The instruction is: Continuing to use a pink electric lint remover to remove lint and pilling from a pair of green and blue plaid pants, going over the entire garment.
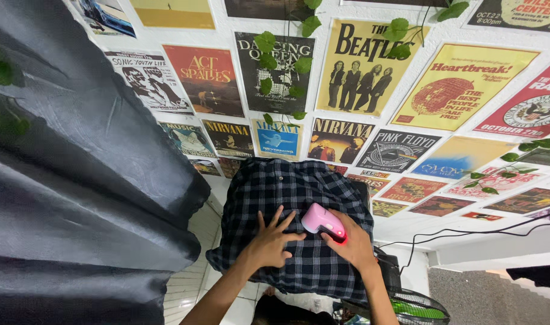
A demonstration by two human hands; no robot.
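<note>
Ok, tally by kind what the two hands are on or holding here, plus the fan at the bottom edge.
Dark plaid shirt, under the flat left hand: 1
Pink handheld device, held by the right hand: 1
Fan with green blades: 1
Total: 3

A dark navy and white plaid fabric shirt [293, 198] lay spread flat over a raised surface, its hem draping off the near edge. A small pink plastic handheld device [322, 220] with a red glowing end rested on the cloth, toward four o'clock from the shirt's middle.
</note>
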